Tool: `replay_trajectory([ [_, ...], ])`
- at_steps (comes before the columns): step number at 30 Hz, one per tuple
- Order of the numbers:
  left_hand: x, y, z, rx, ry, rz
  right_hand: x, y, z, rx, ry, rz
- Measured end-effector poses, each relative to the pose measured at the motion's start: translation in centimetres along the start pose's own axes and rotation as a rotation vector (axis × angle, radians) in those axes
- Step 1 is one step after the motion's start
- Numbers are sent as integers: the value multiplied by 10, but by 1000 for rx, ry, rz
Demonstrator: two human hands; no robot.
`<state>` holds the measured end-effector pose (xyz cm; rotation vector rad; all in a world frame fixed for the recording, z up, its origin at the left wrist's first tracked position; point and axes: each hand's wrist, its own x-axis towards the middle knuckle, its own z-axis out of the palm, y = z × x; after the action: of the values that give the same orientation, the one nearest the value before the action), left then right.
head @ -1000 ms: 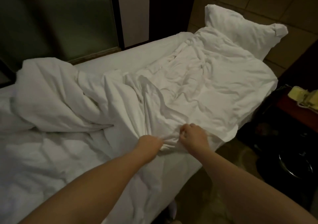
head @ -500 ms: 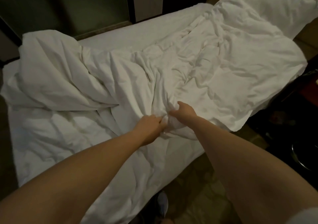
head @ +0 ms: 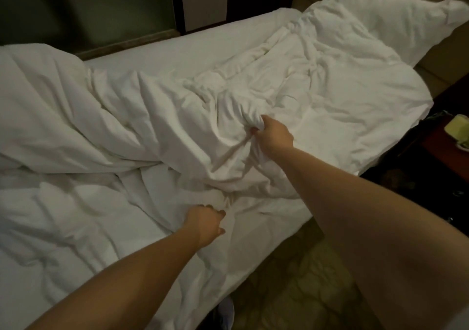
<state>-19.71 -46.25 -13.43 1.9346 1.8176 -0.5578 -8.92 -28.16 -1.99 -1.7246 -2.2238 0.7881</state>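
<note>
A crumpled white duvet (head: 317,81) lies across the bed, bunched into a heap at the left. My right hand (head: 272,134) grips a fistful of the duvet near the bed's middle, fingers curled into the folds. Nearer the bed's front edge, my left hand (head: 206,222) pinches a fold of the white bedding. Both forearms reach in from the bottom of the view. A white sheet (head: 177,48) covers the mattress beneath.
A white pillow (head: 388,7) leans at the bed's head, top right. A dark nightstand with a pale telephone (head: 458,132) stands at the right. Patterned carpet (head: 304,279) runs along the bed's near side. Dark wall panels stand behind the bed.
My hands, side by side on the duvet before, have parted: the right moved up toward the bed's middle with its fistful, the left drew back toward the near edge.
</note>
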Motion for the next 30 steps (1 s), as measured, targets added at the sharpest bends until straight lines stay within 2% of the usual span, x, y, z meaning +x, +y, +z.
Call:
replay_trajectory([
  [6,2,7,49,-13,-226,23,-7,28,40,34,-65,193],
  [11,-3,-1,81,9,-172,44,-12,26,54,51,-55,252],
  [16,-27,-44,107,-53,-180,142,-47,16,76,-115,82,224],
  [19,-66,-80,117,-148,-275,180,-79,16,105,-129,50,281],
  [22,-107,-118,116,-159,-394,139,-103,10,125,-155,6,342],
  [26,-129,-137,105,-134,-405,124,-147,-1,165,-152,51,278],
  [28,-133,-134,101,-111,-375,144,-178,-8,195,-43,74,373],
  [30,-136,-131,99,-88,-338,183,-198,-14,229,210,22,635],
])
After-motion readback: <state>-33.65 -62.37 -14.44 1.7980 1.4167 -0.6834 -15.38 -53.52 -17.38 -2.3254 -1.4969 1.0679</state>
